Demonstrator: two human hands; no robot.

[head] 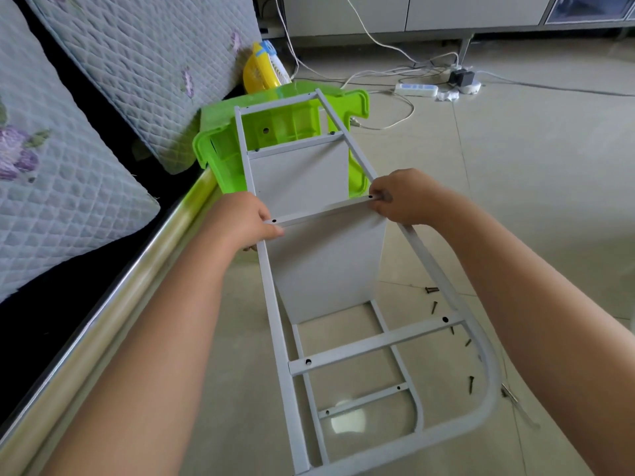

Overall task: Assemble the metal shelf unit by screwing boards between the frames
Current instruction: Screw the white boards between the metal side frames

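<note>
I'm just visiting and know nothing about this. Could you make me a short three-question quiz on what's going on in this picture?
1. True or false: both hands grip the same crossbar of the metal frame.
2. Where do the loose screws lie? A) on the bed B) on the floor to the right of the frame C) in the green stool
3. What does the far end of the frame rest against?

Key
1. True: the left hand holds its left end, the right hand its right end.
2. B
3. The green stool.

Frame (343, 345) lies on the floor (515, 201): stool (220, 149) behind it, screws (434, 305) right, bed (86, 321) left.
</note>
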